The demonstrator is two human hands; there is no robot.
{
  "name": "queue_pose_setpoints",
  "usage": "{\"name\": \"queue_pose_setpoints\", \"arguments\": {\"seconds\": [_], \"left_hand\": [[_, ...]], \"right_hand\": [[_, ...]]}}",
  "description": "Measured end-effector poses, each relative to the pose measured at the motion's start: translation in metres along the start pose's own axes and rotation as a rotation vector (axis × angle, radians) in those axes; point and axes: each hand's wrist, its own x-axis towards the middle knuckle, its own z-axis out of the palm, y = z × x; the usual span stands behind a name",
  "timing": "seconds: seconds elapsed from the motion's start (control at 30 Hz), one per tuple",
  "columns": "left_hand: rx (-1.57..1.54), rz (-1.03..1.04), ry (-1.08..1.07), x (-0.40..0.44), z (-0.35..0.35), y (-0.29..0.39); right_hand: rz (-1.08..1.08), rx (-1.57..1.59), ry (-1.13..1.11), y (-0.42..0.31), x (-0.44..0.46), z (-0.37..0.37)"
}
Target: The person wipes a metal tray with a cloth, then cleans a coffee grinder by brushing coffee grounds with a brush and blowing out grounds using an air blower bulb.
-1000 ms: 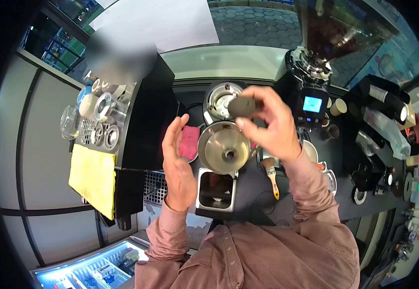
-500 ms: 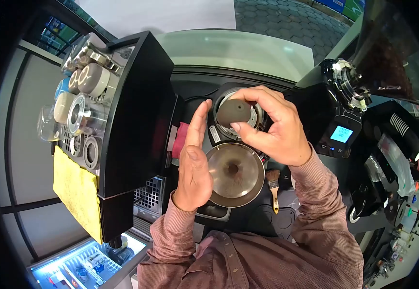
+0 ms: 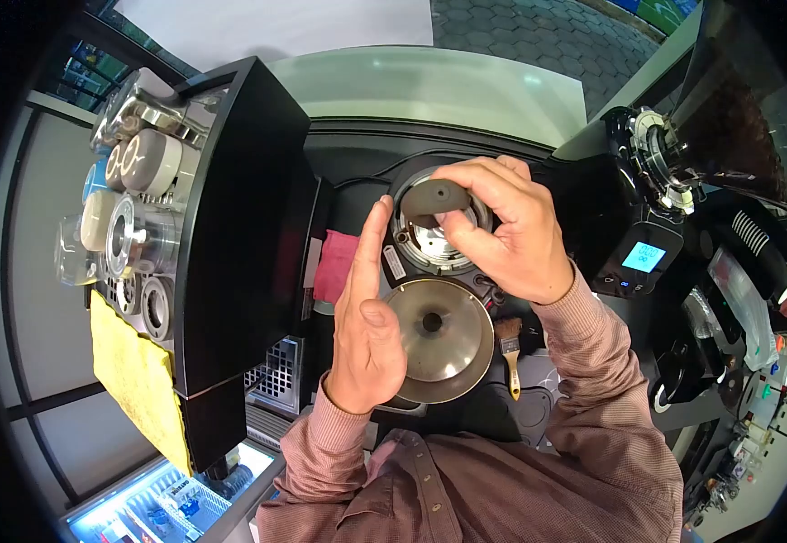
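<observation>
My right hand (image 3: 511,226) pinches a dark grey, rounded, soft-looking piece (image 3: 437,197) with a small hole in its face. That piece is held over an opened grinder body (image 3: 443,258) with a shiny metal ring, and hides part of it. Upright and flat, with its fingers together and nothing in it, my left hand (image 3: 366,335) stays at the left of the opening. In front of the grinder body sits a round steel bowl (image 3: 452,348) with a dark spot at its centre; my left hand covers its left edge.
A brush (image 3: 512,353) with a wooden handle lies right of the bowl. A pink cloth (image 3: 332,267) is behind my left hand. On the left stands a black machine (image 3: 248,208) with cups on top and a yellow cloth (image 3: 135,371). A grinder with a lit display (image 3: 639,256) stands right.
The grey piece has tilted and looks flatter between my right fingers, moving slightly left. More of the metal ring beneath shows. My left hand keeps nearly the same pose.
</observation>
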Motion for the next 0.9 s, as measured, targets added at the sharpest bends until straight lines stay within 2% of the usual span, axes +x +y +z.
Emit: {"name": "queue_pose_setpoints", "arguments": {"seconds": [0.13, 0.2, 0.37, 0.43, 0.53, 0.57, 0.63, 0.9], "left_hand": [[0.008, -0.002, 0.008, -0.002, 0.002, -0.001], [0.011, 0.0, 0.008, -0.003, 0.003, -0.001], [0.024, 0.004, 0.001, -0.003, 0.006, -0.002], [0.033, 0.004, -0.003, -0.003, 0.008, -0.002], [0.047, 0.006, -0.014, -0.003, 0.009, -0.001], [0.052, 0.006, -0.017, -0.004, 0.009, -0.001], [0.064, 0.003, -0.023, -0.003, 0.011, -0.001], [0.106, -0.004, -0.024, -0.003, 0.012, 0.0]], "right_hand": [[0.039, 0.0, 0.043, -0.006, 0.005, 0.003], [-0.017, -0.159, 0.083, 0.002, 0.004, 0.0], [-0.008, -0.196, 0.066, 0.003, 0.003, -0.011], [0.204, 0.089, 0.047, -0.003, 0.004, -0.011], [0.21, 0.242, 0.044, -0.004, 0.003, -0.004], [0.211, 0.244, 0.047, -0.002, 0.003, -0.004], [0.09, 0.059, -0.03, 0.002, 0.001, -0.002], [0.018, 0.037, -0.09, 0.002, 0.0, 0.0]]}}
